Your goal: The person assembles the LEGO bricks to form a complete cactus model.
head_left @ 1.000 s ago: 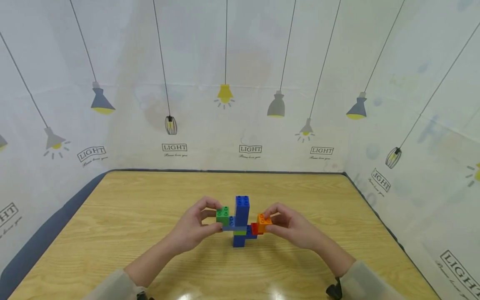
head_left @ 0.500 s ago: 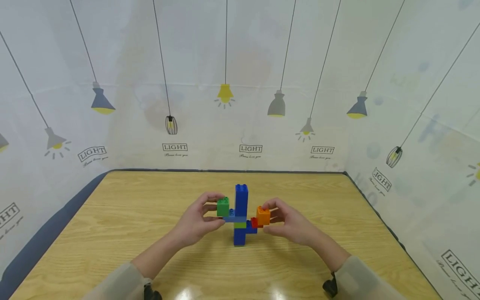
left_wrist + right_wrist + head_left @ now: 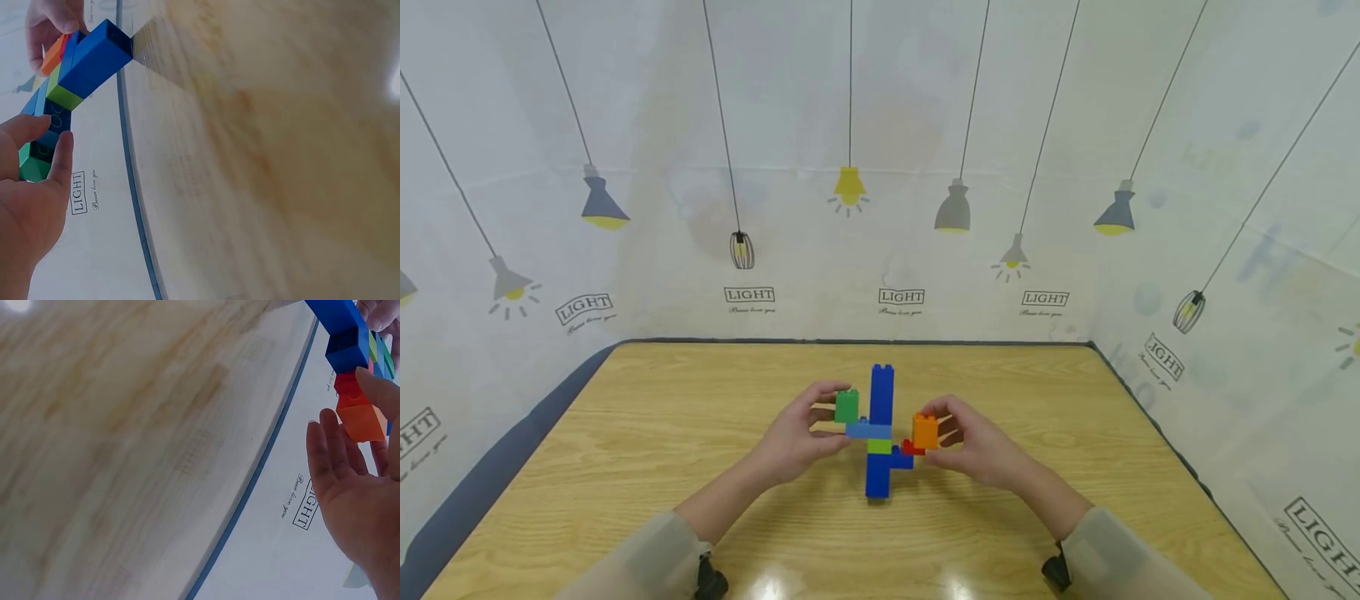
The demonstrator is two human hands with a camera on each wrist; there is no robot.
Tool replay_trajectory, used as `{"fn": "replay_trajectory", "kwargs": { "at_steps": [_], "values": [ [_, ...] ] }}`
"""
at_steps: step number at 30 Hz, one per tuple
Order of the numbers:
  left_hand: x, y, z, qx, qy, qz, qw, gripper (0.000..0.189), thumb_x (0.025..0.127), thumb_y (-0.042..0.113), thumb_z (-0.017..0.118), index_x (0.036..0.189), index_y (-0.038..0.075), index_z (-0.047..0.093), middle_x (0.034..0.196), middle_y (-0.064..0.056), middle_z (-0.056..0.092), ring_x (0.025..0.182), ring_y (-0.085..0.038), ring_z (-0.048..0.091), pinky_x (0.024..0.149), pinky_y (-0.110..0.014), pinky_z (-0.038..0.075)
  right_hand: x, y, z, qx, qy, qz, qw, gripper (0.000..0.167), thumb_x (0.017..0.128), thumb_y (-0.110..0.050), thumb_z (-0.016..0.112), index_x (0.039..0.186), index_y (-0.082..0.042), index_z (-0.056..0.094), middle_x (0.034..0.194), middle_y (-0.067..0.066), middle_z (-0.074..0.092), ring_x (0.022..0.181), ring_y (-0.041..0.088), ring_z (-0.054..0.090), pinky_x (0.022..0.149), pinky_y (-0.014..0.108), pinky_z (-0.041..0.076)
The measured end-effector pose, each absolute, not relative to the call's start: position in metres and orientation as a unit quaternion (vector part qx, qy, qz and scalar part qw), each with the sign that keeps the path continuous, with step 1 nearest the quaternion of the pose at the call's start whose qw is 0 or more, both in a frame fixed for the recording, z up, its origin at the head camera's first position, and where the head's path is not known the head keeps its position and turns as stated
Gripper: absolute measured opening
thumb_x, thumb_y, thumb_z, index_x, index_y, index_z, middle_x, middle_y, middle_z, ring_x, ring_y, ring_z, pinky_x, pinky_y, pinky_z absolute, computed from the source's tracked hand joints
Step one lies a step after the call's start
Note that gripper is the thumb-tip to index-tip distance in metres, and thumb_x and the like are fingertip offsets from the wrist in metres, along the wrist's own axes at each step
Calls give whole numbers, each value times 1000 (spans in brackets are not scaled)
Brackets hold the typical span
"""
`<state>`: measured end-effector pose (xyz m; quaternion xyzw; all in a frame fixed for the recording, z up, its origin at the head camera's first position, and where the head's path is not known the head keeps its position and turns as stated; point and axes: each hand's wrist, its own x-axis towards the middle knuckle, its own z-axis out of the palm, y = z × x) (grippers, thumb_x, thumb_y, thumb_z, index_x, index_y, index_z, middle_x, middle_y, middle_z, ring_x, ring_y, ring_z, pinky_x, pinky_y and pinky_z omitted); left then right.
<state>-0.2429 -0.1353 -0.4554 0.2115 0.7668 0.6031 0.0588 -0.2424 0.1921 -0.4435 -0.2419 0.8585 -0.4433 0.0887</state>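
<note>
A toy brick model stands in the middle of the head view. Its tall blue column [image 3: 882,396] rises above a light blue crosspiece [image 3: 868,431], a lime brick [image 3: 879,447] and a blue base [image 3: 877,479]. My left hand [image 3: 792,437] grips the left arm by its green brick [image 3: 847,407], with thumb and a finger on the crosspiece in the left wrist view. On the other side, my right hand [image 3: 988,450] holds the orange brick [image 3: 925,431] atop a small red brick [image 3: 912,448], fingers behind it. The base is right at the tabletop.
A wood-grain table [image 3: 700,383] extends around the model. White sheeting [image 3: 790,108] printed with hanging lamps encloses its back and sides, with a dark blue edge [image 3: 955,342] along the border. Beige sleeves [image 3: 647,558] and black wrist straps [image 3: 1056,571] frame the front.
The model's top has risen in view and tipped away, so its studs now appear side-on. Both hands have gone up slightly with its arms, keeping their hold.
</note>
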Motion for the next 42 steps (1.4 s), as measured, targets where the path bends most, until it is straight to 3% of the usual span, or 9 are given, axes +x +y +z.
{"fn": "replay_trajectory", "kwargs": {
  "at_steps": [11,16,24,33,42],
  "values": [
    [-249,-134,-457,190,796,572,49,74,95,1,84,160,15,52,157,-22,51,127,-33,66,99,-39,66,-250,191,-445,-225,866,-437,96,52,97,-15,85,142,-11,58,134,8,67,118,28,65,107,51,62],
    [-255,-132,-458,181,810,557,34,74,93,3,86,159,10,53,153,-23,51,126,-35,67,94,-37,67,-259,193,-447,-220,870,-429,99,52,98,-16,85,143,-13,60,135,7,67,118,26,66,105,47,63],
    [-271,-131,-462,151,816,556,36,77,92,7,88,161,18,53,158,-18,55,128,-35,67,92,-39,66,-276,194,-447,-213,878,-414,110,53,98,-20,85,145,-15,61,138,7,66,120,25,67,107,48,62],
    [-291,-128,-468,140,841,522,40,77,94,14,89,161,8,52,160,-16,54,130,-34,68,96,-40,66,-294,194,-448,-186,889,-401,124,53,97,-22,86,145,-18,65,143,9,64,121,25,68,107,47,62],
    [-306,-127,-470,131,844,517,61,74,95,15,88,160,11,54,162,-12,55,132,-33,66,99,-43,65,-305,194,-452,-167,898,-385,133,55,98,-29,86,147,-20,64,142,6,66,124,25,67,111,52,58]
  ]
}}
